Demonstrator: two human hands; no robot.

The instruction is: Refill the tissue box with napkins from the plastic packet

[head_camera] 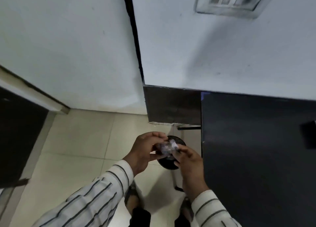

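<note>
A crumpled clear plastic packet [168, 147] sits bunched between both my hands, low in the middle of the head view. My left hand [146, 149] grips its left side with curled fingers. My right hand [189, 160] pinches its right side. Directly beneath the hands stands a round black bin [168, 164] on the floor. No tissue box and no napkins are in view.
A black table top [256, 149] fills the right side, its edge close to my right hand. White walls and a dark skirting [172, 105] stand ahead. A dark door [18, 138] is at left. Beige floor tiles [77, 141] lie below, with my feet near the bottom.
</note>
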